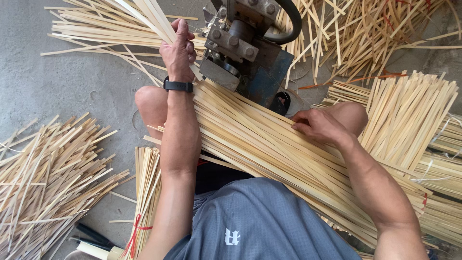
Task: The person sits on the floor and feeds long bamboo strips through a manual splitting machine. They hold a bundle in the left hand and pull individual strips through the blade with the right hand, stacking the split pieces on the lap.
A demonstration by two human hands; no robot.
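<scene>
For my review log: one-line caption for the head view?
Left hand grips bamboo strips beside a metal machine; right hand rests on lap bundle.

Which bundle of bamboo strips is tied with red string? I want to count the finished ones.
The narrow bundle on the floor by the person's left arm, tied near its lower end. The pile on the lap and the loose heap at far left show no tie.

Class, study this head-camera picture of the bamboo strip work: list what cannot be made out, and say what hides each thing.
- Left hand palm and its grip on the raised strips: hidden by the back of the hand.
- Where strips enter the metal machine: hidden by the left hand and the machine's body.
- Lap bundle, lower end: cut off behind the right arm and the bottom edge.
- Right hand fingertips: curled onto the bundle, underside unseen.
</scene>
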